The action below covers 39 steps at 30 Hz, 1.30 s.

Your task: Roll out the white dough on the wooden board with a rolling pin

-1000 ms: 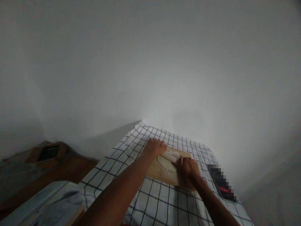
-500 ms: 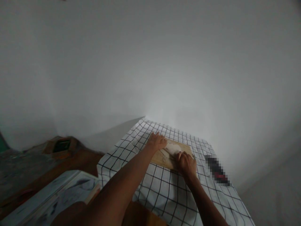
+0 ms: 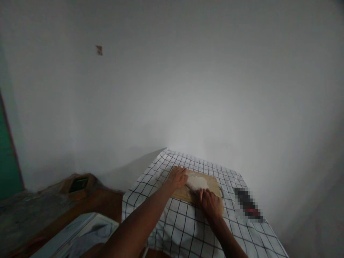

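Two bare hands work low in the frame, a little right of centre, over a wooden board [image 3: 213, 183] that lies on a worktop covered with a white cloth [image 3: 185, 225] checked in dark lines. On the board sits a pale, flattened piece of dough [image 3: 198, 182], roughly in the board's middle. The left hand [image 3: 177, 177] rests palm down at the dough's left edge, fingers curled over what seems to be a rolling pin, though the pin itself is too dark and small to make out clearly. The right hand [image 3: 211, 203] lies nearer the lower edge of the board, knuckles up, closed over the near end of the same spot; whether it grips anything cannot be told for sure. Both forearms reach in from the bottom of the frame and converge on the board. Right of the board, on the cloth, lies a dark, blurred-out object [image 3: 247, 205] with a red part. At the lower left of the frame stands brown wooden furniture [image 3: 88, 195] with a small dark box [image 3: 78, 184] on it, and a green strip [image 3: 6, 168] shows at the far left edge. A plain grey wall [image 3: 188, 82] fills the upper part.
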Each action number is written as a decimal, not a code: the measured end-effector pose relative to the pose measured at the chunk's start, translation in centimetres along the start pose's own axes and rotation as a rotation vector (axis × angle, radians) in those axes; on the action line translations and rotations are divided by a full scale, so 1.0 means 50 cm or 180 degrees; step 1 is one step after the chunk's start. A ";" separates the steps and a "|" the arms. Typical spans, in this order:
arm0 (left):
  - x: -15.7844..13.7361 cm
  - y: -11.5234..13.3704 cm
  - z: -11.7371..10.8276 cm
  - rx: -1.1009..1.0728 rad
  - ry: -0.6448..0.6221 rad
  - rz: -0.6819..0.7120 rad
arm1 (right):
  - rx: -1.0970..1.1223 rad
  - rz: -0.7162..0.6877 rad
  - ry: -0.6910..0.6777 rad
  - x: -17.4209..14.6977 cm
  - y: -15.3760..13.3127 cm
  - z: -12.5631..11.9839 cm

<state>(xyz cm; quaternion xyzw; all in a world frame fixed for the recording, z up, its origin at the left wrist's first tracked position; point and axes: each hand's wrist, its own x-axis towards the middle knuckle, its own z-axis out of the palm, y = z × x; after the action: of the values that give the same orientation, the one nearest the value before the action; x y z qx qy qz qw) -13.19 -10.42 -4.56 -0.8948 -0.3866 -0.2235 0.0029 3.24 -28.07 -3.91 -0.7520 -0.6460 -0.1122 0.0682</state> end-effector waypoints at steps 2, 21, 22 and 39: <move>-0.002 -0.003 -0.008 -0.0100 -0.0076 0.0010 | 0.0146 0.0040 0.0100 -0.008 -0.002 0.003; -0.131 -0.070 -0.039 0.0003 -0.0392 -0.0838 | 0.1958 0.0334 0.0453 -0.063 0.126 0.062; -0.133 -0.069 -0.046 -0.0002 -0.0419 -0.0833 | 0.2006 0.0322 0.0405 -0.066 0.121 0.067; -0.193 -0.220 -0.114 -0.0162 -0.0334 -0.1376 | 0.2159 0.0330 0.0642 -0.114 0.108 0.110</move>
<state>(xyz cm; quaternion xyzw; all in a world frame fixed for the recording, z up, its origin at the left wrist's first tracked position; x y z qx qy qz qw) -28.90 -10.37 -5.15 -0.8013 -0.5632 -0.1818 -0.0878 8.20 -33.03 -10.47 -0.7034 -0.5975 0.0386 0.3829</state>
